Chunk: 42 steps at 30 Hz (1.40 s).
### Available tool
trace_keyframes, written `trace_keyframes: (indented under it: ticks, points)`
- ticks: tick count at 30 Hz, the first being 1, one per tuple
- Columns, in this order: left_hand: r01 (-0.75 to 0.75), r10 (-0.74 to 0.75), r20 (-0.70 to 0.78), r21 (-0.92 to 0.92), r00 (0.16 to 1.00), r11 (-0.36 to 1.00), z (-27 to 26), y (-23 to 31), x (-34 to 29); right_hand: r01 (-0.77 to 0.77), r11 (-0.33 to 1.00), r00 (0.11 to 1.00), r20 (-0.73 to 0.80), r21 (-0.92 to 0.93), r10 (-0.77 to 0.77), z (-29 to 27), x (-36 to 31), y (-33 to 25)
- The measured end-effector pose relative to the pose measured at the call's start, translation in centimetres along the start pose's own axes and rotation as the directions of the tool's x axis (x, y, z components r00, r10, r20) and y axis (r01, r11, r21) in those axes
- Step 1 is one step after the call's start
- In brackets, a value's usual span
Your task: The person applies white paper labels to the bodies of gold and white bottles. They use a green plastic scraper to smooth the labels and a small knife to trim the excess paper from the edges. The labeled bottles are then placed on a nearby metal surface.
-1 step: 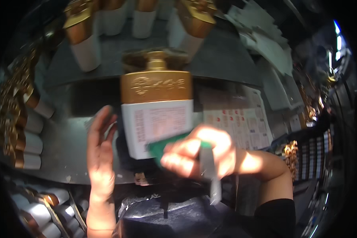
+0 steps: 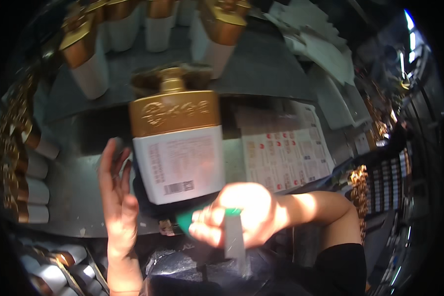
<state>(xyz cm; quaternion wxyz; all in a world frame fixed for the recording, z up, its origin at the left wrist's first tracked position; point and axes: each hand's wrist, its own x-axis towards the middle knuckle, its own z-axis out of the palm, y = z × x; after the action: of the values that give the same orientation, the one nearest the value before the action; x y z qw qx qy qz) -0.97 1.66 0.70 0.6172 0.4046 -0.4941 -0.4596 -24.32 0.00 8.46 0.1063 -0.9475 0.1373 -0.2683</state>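
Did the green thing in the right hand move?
Yes. Against the white-and-gold bottle, the green tool has moved toward the person: it covered the lower print before, and now shows below the bottle's bottom edge.

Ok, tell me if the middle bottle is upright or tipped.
Tipped back: the bottle shows its broad printed face, gold neck pointing away from the person.

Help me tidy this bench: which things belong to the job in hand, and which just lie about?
Job, seemingly:
middle bottle, by the left hand
green tool, in the right hand
printed sheet, perhaps

Aside, seemingly:
pale sheets
rear bottles
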Motion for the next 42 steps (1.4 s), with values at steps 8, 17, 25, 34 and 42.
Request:
trace_keyframes:
  ticks: [8, 17, 25, 34, 42]
  points:
    - [-0.227, 0.245, -0.063, 0.215, 0.967, 0.950, 0.4, 1.4, 0.1, -0.514, 0.489, 0.628, -0.080, 0.705, 0.774, -3.5, -7.4, 2.0]
    - [-0.551, 0.231, 0.507, 0.809, 0.830, 0.205, 3.9, 2.2, 2.7, -0.713, 0.458, 0.548, 0.014, 0.531, 0.837, -0.6, -4.3, 0.8]
    - [-0.444, 0.225, 0.383, 0.794, 0.896, 0.416, 5.7, 2.4, 2.0, -0.886, 0.410, 0.414, -0.031, 0.216, 0.910, -1.6, -13.2, 3.4]
    - [-0.127, 0.338, -0.204, 0.658, 0.919, 0.743, -4.4, -0.4, 2.2, -0.841, 0.487, 0.530, -0.172, -0.236, 0.831, -8.9, -26.3, 18.4]
    - [-0.242, 0.539, 0.035, 0.916, 0.842, 0.320, -1.3, 2.1, 4.6, -0.730, 0.592, 0.589, 0.125, -0.342, 0.799, -9.1, -25.3, 26.1]
